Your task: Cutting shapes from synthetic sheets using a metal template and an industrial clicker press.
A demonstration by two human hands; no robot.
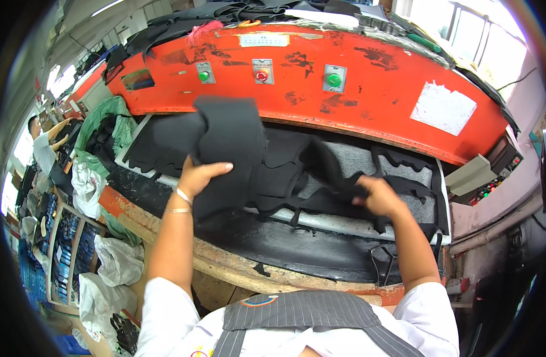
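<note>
Up over the press bed (356,159), a wavy-edged, matte dark-grey fabric panel (232,134), gripped by the left hand (197,178), thumb across its face; the right hand (379,196) clutches a floppy, blurred black offcut (328,168)!

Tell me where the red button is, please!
In the head view, the red button is near the top, just left of the middle, on the red-orange panel between two green buttons, above the dark sheet in the left hand.
</note>
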